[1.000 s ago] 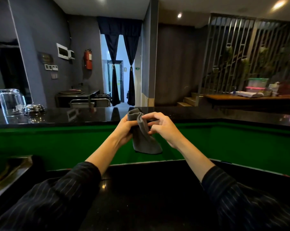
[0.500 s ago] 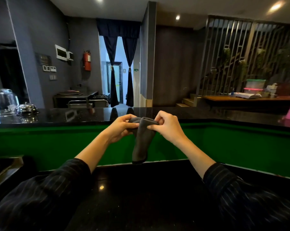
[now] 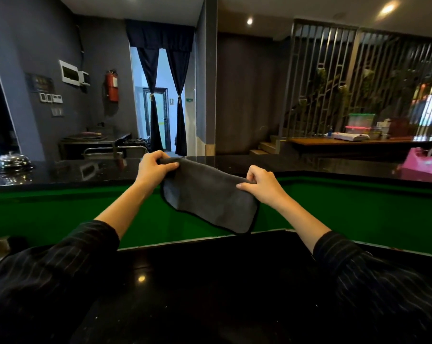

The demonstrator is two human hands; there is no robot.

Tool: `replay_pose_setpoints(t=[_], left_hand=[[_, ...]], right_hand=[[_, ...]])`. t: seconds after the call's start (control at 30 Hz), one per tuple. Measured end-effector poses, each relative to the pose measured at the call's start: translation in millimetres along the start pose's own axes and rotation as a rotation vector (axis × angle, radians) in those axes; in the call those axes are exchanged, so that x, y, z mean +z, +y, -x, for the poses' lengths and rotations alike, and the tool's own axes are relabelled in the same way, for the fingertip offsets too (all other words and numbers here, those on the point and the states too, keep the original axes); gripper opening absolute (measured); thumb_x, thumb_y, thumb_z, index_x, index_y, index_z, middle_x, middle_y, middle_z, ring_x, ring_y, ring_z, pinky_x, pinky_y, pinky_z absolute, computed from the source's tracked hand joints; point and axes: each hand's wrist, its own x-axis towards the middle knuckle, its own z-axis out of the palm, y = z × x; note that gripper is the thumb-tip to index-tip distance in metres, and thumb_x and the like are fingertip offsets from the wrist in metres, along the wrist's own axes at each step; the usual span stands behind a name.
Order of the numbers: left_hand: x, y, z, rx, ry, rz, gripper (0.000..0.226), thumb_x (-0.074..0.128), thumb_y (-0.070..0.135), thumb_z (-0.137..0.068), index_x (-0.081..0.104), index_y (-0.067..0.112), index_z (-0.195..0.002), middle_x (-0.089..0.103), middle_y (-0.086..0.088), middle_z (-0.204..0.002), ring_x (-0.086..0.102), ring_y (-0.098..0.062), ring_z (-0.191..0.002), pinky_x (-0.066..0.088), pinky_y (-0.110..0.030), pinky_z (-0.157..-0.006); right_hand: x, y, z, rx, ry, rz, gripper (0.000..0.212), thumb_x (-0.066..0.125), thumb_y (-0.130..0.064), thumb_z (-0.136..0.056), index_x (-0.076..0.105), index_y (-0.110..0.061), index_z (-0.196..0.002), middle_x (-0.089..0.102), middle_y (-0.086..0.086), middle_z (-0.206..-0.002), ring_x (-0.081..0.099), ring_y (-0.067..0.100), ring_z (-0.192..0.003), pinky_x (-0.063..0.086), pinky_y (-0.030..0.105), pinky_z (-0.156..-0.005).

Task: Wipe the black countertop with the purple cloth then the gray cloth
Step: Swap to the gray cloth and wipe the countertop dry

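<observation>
The gray cloth [image 3: 210, 197] hangs spread out in the air in front of me, above the green panel. My left hand [image 3: 152, 167] pinches its upper left corner. My right hand [image 3: 262, 184] pinches its upper right edge, a little lower. The cloth's bottom edge ends just above the near black countertop [image 3: 210, 294], which fills the lower view between my dark striped sleeves. A higher black counter ledge [image 3: 309, 162] runs across behind the cloth. No purple cloth is in view.
A green panel [image 3: 61, 214] separates the near countertop from the upper ledge. A metal domed bell [image 3: 12, 161] and a clear jug at the frame's edge stand on the ledge at far left. A pink object [image 3: 426, 161] sits on the ledge at far right.
The cloth was bunched and hanging narrow between my two hands held close together. My hands have moved apart and the cloth is now stretched out wide.
</observation>
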Motion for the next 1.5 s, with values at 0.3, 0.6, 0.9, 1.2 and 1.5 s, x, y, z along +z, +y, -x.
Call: replay_pose_setpoints(t=[0.3, 0.6, 0.9, 1.2, 1.5], left_hand=[[50, 19, 34, -0.168, -0.245, -0.207, 0.017, 0.076, 0.021, -0.078, 0.066, 0.009, -0.083, 0.063, -0.005, -0.080, 0.065, -0.023, -0.086, 0.057, -0.032, -0.070], [61, 36, 42, -0.436, -0.616, 0.332, 0.009, 0.058, 0.016, -0.085, 0.065, 0.009, -0.082, 0.062, -0.008, -0.084, 0.060, -0.023, -0.086, 0.052, -0.037, -0.068], [61, 26, 4, -0.284, -0.579, 0.153, 0.021, 0.051, -0.001, -0.087, 0.070, 0.010, -0.087, 0.065, -0.012, -0.092, 0.061, -0.025, -0.094, 0.050, -0.038, -0.090], [100, 54, -55, -0.090, -0.551, 0.197, 0.024, 0.050, -0.004, -0.090, 0.065, 0.015, -0.091, 0.062, -0.009, -0.098, 0.060, -0.024, -0.100, 0.051, -0.038, -0.092], [123, 0, -105, 0.133, -0.351, -0.455, 0.033, 0.053, 0.011, -0.092, 0.063, 0.011, -0.124, 0.066, -0.011, -0.121, 0.060, -0.023, -0.113, 0.042, -0.028, -0.096]], right_hand=[[41, -21, -16, 0.308, 0.084, -0.051, 0.028, 0.075, -0.027, -0.082, 0.064, -0.004, -0.094, 0.067, 0.012, -0.101, 0.064, 0.027, -0.096, 0.052, 0.037, -0.077], [57, -57, -24, 0.352, -0.071, -0.280, 0.040, 0.046, -0.038, -0.099, 0.059, -0.001, -0.105, 0.062, 0.015, -0.112, 0.068, 0.036, -0.091, 0.060, 0.048, -0.071], [59, -23, -19, -0.043, 0.201, -0.049, 0.011, 0.056, -0.006, -0.087, 0.063, -0.009, -0.095, 0.057, 0.008, -0.102, 0.056, 0.022, -0.092, 0.045, 0.026, -0.075], [107, 14, -30, -0.216, 0.441, 0.433, 0.050, 0.060, -0.022, -0.090, 0.050, -0.004, -0.135, 0.043, 0.022, -0.143, 0.044, 0.038, -0.131, 0.040, 0.050, -0.108], [90, 36, -156, 0.001, -0.264, 0.459, 0.058, 0.004, -0.052, -0.096, 0.036, -0.031, -0.140, 0.044, 0.012, -0.142, 0.038, 0.043, -0.131, 0.027, 0.058, -0.107]])
